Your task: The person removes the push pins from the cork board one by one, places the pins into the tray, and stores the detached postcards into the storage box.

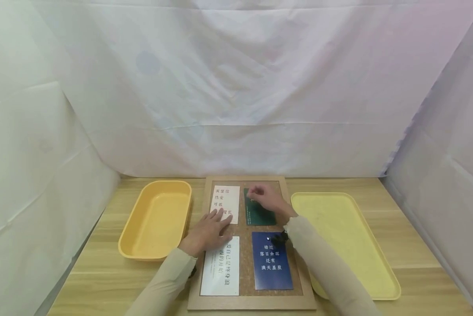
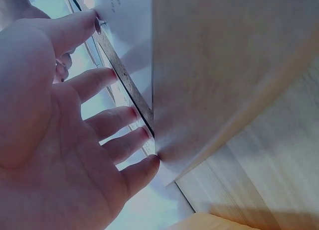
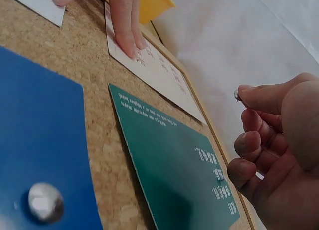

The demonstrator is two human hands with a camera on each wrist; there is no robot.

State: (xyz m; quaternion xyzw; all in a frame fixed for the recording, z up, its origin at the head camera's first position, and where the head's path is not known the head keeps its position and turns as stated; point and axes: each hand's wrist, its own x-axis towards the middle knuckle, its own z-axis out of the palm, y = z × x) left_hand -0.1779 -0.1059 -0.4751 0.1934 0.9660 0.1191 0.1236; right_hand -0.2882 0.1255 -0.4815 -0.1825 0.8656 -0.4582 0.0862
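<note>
In the right wrist view a small silver thumbtack (image 3: 237, 94) is pinched between thumb and finger of my right hand (image 1: 266, 196), raised over the green card (image 1: 262, 216) on the cork board (image 1: 245, 259). My left hand (image 1: 209, 232) is spread, its fingertips on the lower part of the white card with red lettering (image 1: 225, 197) and its thumb near the top of the lower white card (image 1: 220, 287). By that thumb, in the left wrist view, sits another tack (image 2: 98, 26). A round-headed silver tack (image 3: 46, 202) is in the blue card (image 1: 274, 278).
The board's wooden frame (image 1: 252, 303) lies on a wood-grain table (image 1: 90, 285). Left of it stands a deep orange-yellow tray (image 1: 153, 224); to the right lies a shallow yellow tray (image 1: 339, 228), partly under my right forearm. White cloth (image 1: 236, 87) hangs around the table.
</note>
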